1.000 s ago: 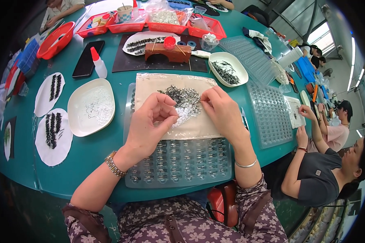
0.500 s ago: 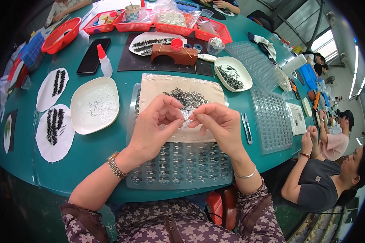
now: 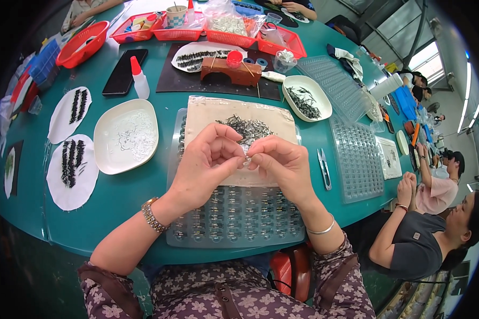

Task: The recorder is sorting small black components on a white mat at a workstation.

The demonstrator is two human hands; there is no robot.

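Above a beige cloth-covered board [image 3: 207, 114], my left hand [image 3: 205, 165] and my right hand [image 3: 282, 165] meet with thumbs and index fingers pinched. Between the fingertips is something tiny and pale, too small to name. Just beyond my fingers, a pile of small dark and silvery pieces [image 3: 247, 127] lies on the board. The board rests on a clear plastic tray [image 3: 234, 218] whose rows of pockets hold small dark pieces. To the right of the board are small snips [image 3: 324, 169].
A white dish [image 3: 104, 151] with fine pale pieces stands left, beside a red-capped bottle [image 3: 140, 80]. A second dish [image 3: 298, 80] holds dark strands. Red baskets [image 3: 178, 35] line the back. Another clear tray [image 3: 356, 165] lies right, near a seated co-worker [image 3: 420, 234].
My right hand has shifted slightly left, bringing its fingertips closer against those of my left hand. The left hand stays nearly in place, still pinched.
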